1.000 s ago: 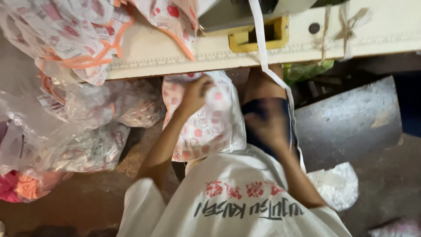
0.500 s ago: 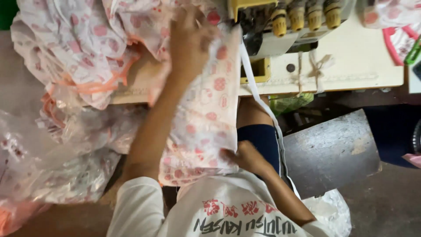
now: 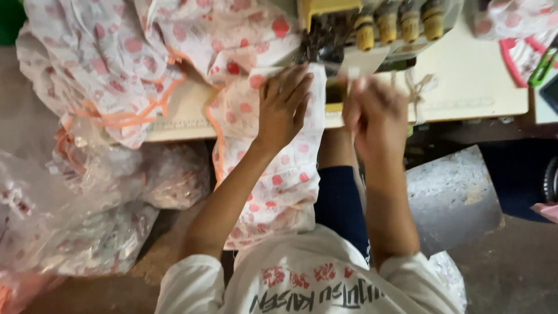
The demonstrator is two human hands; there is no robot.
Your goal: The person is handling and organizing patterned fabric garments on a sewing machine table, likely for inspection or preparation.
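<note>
A white fabric piece [image 3: 279,174] printed with red and pink dots lies draped over the front edge of the cream sewing table [image 3: 476,81], its upper end pushed up to the foot of the sewing machine [image 3: 372,29] and its lower end hanging down toward the person's lap. The left hand [image 3: 283,107] rests flat on top of the cloth, fingers spread and stretched forward, pressing it to the table just short of the machine. The right hand [image 3: 375,116], blurred in motion, is at the table edge just right of the cloth, fingers curled in; whether they grip anything cannot be told. A row of yellowish thread spools [image 3: 398,23] sits on the machine's top. To the left, a heap of the same dotted fabric [image 3: 104,64] with orange trim spills over the table's corner. Below it, clear plastic bags [image 3: 87,215] stuffed with more cloth crowd the floor. A grey metal sheet [image 3: 453,192] leans under the table on the right.
</note>
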